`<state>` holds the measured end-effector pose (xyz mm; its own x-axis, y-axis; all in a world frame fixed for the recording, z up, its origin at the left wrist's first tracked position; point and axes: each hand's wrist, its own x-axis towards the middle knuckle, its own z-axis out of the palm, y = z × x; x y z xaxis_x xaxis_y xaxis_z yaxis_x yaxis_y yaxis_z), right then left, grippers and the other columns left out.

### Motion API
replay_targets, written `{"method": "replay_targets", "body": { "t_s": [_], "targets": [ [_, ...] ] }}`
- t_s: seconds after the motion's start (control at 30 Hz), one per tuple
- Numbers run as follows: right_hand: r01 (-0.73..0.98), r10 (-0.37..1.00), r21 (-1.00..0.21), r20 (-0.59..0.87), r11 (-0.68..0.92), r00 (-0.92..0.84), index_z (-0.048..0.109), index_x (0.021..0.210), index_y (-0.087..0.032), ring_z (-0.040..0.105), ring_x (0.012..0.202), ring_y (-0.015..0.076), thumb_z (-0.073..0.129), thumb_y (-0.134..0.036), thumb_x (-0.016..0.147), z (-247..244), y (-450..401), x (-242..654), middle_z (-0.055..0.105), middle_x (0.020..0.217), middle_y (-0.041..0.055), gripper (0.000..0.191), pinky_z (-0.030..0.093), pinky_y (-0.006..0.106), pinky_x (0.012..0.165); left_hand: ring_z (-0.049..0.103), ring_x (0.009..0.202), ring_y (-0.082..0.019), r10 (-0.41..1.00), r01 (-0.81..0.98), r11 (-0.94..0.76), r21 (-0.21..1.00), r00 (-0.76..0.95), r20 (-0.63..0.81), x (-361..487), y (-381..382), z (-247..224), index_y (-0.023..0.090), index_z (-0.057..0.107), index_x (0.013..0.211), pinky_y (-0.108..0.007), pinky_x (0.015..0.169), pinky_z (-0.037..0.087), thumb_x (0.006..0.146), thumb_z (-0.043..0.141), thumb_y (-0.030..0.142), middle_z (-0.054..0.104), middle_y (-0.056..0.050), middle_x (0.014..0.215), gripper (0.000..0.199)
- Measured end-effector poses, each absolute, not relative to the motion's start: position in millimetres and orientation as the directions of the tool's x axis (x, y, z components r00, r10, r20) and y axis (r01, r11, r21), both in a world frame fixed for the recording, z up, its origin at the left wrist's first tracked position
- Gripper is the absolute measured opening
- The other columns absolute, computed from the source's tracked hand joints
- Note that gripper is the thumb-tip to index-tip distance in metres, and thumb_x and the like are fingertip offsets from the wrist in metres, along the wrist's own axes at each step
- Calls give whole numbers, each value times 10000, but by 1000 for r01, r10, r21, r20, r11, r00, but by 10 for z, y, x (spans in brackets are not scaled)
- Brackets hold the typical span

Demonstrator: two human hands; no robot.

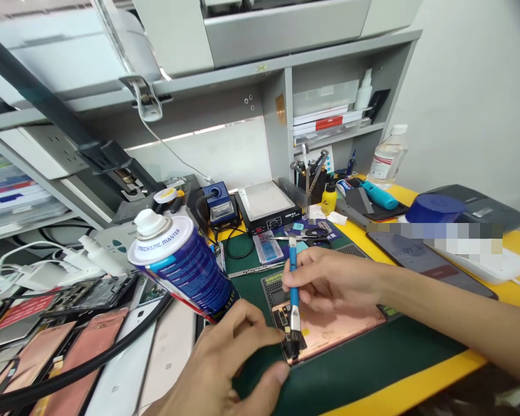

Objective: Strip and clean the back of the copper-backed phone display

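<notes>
My right hand point(325, 280) grips a blue-handled brush point(293, 271) upright, its dark bristles down on the black parts at the left end of a copper-coloured phone panel point(342, 329). The panel lies on a green mat point(351, 370), partly over a grey perforated tray point(271, 283). At the panel's left edge is my left hand point(242, 358), with thumb and forefinger apart and their tips close to its corner; nothing shows between them. A blue spray can point(186, 266) with a white cap stands just behind my left hand.
Several phone shells point(125, 358) lie at the left under a black hose point(91, 361). Behind the mat are scissors point(314, 236), a hot plate point(266, 205) and a yellow bottle point(329, 199). A large dark tablet-like device point(429, 260) lies at the right.
</notes>
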<state>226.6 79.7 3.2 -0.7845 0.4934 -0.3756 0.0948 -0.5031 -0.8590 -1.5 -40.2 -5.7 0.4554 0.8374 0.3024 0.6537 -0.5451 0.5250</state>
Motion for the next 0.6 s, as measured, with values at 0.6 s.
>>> {"method": "replay_targets", "body": {
  "t_s": [0.6],
  "targets": [
    [115,392,-846,-357,-521,-848,573,663,-147,345,400,45,641,-317,860,-19,728,2254,466,530,-63,268,250,165,377,566,701,-128,727,653,-606,454,223,649,331,-283,128,187,698,1050,-251,608,433,983,558,174,613,-28,859,156]
  ]
}}
